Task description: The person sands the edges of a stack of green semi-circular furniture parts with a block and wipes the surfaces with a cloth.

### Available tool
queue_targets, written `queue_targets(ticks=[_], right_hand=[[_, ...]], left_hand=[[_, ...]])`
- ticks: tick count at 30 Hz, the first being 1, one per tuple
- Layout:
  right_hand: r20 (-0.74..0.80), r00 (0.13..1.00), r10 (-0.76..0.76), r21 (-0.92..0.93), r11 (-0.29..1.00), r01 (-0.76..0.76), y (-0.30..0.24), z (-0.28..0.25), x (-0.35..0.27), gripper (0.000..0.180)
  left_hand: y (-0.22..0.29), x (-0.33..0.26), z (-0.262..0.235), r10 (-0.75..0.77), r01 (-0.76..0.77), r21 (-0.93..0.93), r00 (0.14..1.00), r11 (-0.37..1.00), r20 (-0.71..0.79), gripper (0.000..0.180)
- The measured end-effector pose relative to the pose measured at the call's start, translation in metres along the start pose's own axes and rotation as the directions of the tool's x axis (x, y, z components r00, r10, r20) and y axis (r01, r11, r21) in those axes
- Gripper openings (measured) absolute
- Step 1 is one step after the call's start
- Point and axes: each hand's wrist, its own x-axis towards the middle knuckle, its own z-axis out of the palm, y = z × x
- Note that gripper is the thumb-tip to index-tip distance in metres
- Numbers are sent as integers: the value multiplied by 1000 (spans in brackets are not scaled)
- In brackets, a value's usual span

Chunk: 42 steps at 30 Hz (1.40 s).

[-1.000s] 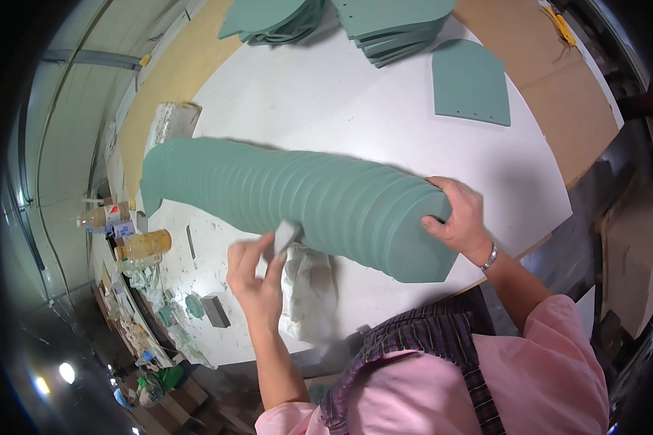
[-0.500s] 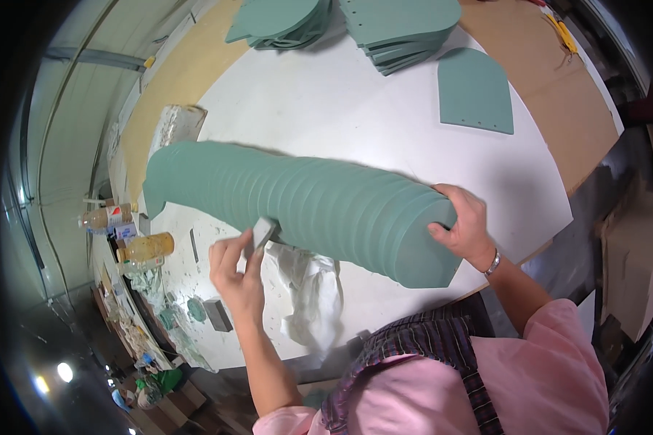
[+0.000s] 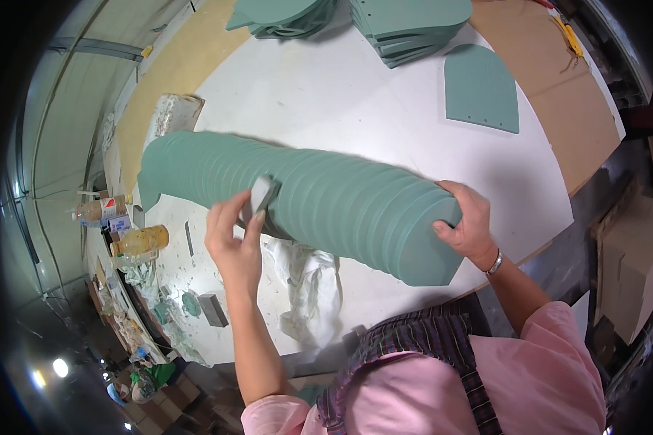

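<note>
A long fanned row of overlapping flat green pieces (image 3: 319,188) with rounded ends lies across the table. My left hand (image 3: 233,243) pinches a small pale grey block (image 3: 263,193) between thumb and fingers. The block sits over the middle of the row, against or just above the overlapping edges; I cannot tell which. At the row's right end, my right hand (image 3: 469,223) grips the last green pieces, with the thumb on the top face and the fingers at the far edge. A crumpled white cloth (image 3: 308,293) lies just below the row.
Stacks of green pieces (image 3: 413,25) stand at the far side, with one single green piece (image 3: 482,90) to their right. A whitish block (image 3: 174,114) touches the row's left end. Bottles (image 3: 144,241) and a dark grey block (image 3: 212,310) stand at the left.
My left hand has moved the grey block up and away from me, from the row's near edge to over its middle. My right hand keeps its grip on the end.
</note>
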Motion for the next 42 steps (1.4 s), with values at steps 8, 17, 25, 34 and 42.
queue_targets(ticks=[8,17,25,34,42], right_hand=[[49,999,18,15,1000,-19,2,-3,-2,63],[66,997,37,9,999,-38,5,-4,-7,55],[64,997,49,77,996,-54,-1,2,-5,50],[75,994,75,40,996,-78,-1,0,-4,44],[58,997,49,36,998,-51,2,1,-4,45]], left_hand=[[25,-70,27,-139,120,-266,989,957,-55,29],[35,-128,52,-391,334,-486,920,808,-17,32],[42,-172,80,-446,407,-512,893,757,50,32],[60,-133,68,-128,105,-203,986,974,-104,31],[74,-129,68,-160,96,-323,971,942,-179,32]])
